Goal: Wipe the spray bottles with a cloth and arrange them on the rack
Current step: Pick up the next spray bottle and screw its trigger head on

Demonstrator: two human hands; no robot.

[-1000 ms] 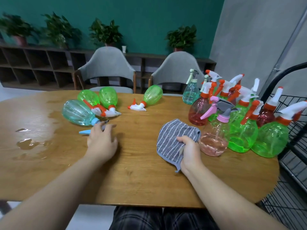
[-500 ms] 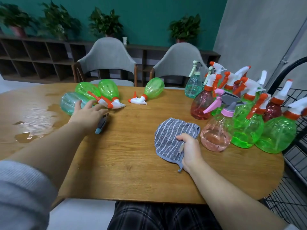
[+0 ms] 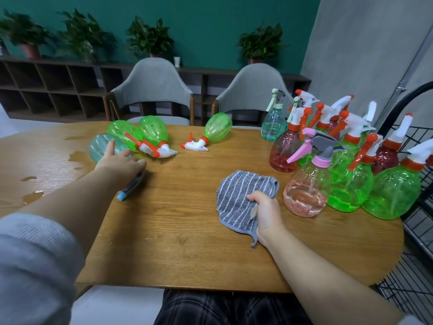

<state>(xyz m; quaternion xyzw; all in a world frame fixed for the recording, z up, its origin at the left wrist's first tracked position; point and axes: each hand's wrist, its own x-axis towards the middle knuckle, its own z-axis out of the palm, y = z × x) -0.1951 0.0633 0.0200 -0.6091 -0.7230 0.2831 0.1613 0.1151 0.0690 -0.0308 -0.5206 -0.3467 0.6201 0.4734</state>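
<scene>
A teal spray bottle [image 3: 98,147] lies on its side at the table's left, its blue trigger [image 3: 130,187] pointing toward me. My left hand [image 3: 120,160] lies over its neck, fingers curled round it and thumb up against the body. My right hand [image 3: 267,211] grips a grey striped cloth [image 3: 236,195] lying flat on the table. Three green bottles [image 3: 153,130] [image 3: 124,133] [image 3: 218,127] lie on their sides at the back. Several upright bottles stand at the right, with a pink one [image 3: 307,188] closest to the cloth.
A black wire rack [image 3: 419,207] stands off the table's right edge. Water puddles [image 3: 31,195] spread over the wooden table [image 3: 178,231] at the left. Two grey chairs [image 3: 152,90] [image 3: 250,90] face the far side.
My left hand moved from beside the trigger up onto the teal bottle's neck and closed round it. The trigger now points toward me. My right hand stayed on the cloth.
</scene>
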